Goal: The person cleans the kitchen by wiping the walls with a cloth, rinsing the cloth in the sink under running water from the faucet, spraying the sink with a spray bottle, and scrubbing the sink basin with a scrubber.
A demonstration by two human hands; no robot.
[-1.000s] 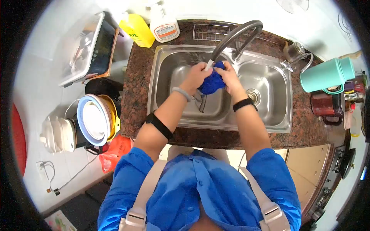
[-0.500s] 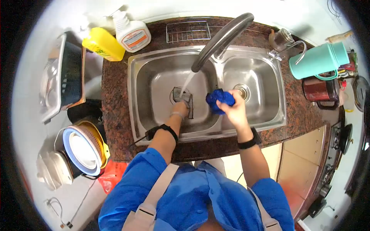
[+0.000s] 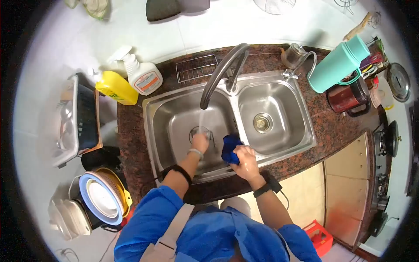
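Note:
My right hand (image 3: 246,162) grips a bunched dark blue cloth (image 3: 230,148) above the near end of the divider between the two basins. Under the running water (image 3: 201,118) from the curved faucet (image 3: 220,72), my left hand (image 3: 200,142) is low in the left basin (image 3: 174,126), close to the drain (image 3: 192,132). Its fingers look curled. A thin dark-edged object (image 3: 213,142) shows just right of that hand; whether the hand holds it is unclear.
Left of the sink stand a yellow bottle (image 3: 117,88) and a white spray bottle (image 3: 145,78). A wire rack (image 3: 196,70) lies behind. On the right are a teal thermos (image 3: 336,65) and a dark red kettle (image 3: 345,97). The right basin (image 3: 281,113) adjoins.
My view has tilted up and shifted. My right hand has moved the blue cloth toward me, to the sink's near side. My left hand stays under the water, now covering much of the grey item.

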